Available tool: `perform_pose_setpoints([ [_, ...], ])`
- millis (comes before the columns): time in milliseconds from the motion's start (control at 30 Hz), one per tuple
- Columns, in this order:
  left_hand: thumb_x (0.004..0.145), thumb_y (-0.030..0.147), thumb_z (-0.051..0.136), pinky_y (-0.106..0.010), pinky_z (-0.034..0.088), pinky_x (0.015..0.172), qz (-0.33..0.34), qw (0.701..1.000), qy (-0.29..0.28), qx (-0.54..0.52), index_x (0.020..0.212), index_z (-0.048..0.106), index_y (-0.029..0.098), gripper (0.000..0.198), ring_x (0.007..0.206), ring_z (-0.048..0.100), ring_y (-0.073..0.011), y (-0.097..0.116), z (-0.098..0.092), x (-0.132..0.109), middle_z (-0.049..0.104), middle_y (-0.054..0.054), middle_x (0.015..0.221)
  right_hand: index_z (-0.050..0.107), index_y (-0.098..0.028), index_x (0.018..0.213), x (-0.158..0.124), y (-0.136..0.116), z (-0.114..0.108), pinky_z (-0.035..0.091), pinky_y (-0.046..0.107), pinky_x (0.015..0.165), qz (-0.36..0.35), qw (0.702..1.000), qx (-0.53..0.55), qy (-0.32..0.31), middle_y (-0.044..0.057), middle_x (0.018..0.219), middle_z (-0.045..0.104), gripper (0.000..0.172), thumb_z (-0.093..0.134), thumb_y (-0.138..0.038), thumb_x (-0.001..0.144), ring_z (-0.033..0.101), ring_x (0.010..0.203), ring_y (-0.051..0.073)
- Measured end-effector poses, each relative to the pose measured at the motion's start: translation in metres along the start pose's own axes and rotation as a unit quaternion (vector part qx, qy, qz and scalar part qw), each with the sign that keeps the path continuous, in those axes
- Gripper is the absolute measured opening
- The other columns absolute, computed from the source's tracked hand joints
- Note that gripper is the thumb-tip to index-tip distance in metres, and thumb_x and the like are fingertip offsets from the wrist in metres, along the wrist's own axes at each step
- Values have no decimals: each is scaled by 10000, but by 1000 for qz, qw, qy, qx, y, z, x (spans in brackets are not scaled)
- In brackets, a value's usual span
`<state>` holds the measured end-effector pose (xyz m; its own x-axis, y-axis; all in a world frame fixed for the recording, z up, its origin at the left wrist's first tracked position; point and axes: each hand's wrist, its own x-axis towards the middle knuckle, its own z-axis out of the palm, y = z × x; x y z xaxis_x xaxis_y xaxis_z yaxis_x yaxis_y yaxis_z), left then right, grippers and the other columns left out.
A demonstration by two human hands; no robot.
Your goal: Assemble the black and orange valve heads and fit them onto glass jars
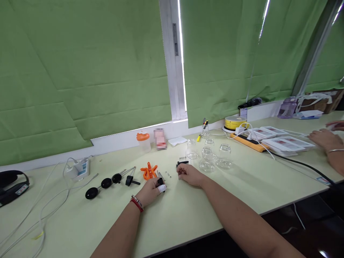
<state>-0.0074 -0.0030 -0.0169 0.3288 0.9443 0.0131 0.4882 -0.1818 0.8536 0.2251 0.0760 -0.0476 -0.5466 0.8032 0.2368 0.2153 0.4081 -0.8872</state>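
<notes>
My left hand [149,193], with white tape on the thumb, is closed around a small black plastic part [160,182]. To its right, my right hand [191,175] is low over the table, fingertips pinched at a tiny metal piece [179,178] too small to name. Just beyond those fingers lie another black part [182,163] and a coil spring [182,158]. Several tiny metal bits [168,174] lie between the hands. Orange plastic pieces [149,171] are behind my left hand, with a black-headed piece [131,181] to their left.
Black discs on metal rods [106,183] lie on the left. Several glass jars [206,159] stand beyond my right hand. An orange-lidded cup [143,142] is at the back. On the right are a power strip [248,142], white packets [285,144] and another person's hand [322,139].
</notes>
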Motion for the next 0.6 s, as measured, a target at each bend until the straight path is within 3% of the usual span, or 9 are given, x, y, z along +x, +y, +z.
perform_pose_setpoints([
  [167, 781, 482, 568, -277, 349, 582, 4, 1000, 2, 17, 743, 516, 200, 289, 575, 408, -147, -1, 0, 0, 445, 14, 618, 576, -185, 933, 1, -5, 0, 438, 266, 676, 22, 999, -20, 45, -11, 788, 559, 193, 561, -171, 741, 512, 697, 125],
  [367, 793, 456, 560, -282, 350, 593, 14, 1000, -5, 18, 748, 517, 197, 266, 586, 414, -152, -2, 0, 0, 452, 11, 631, 669, -193, 905, -1, -8, -5, 382, 261, 600, 71, 977, -195, 53, 0, 700, 598, 235, 556, -123, 711, 510, 628, 143],
  [600, 792, 473, 557, -283, 358, 607, 10, 1000, -6, 27, 754, 518, 202, 277, 610, 427, -161, 1, 0, -1, 458, 5, 644, 732, -216, 869, -2, -11, -3, 421, 273, 651, 28, 968, -243, 54, 44, 849, 652, 236, 569, -138, 717, 572, 723, 171],
])
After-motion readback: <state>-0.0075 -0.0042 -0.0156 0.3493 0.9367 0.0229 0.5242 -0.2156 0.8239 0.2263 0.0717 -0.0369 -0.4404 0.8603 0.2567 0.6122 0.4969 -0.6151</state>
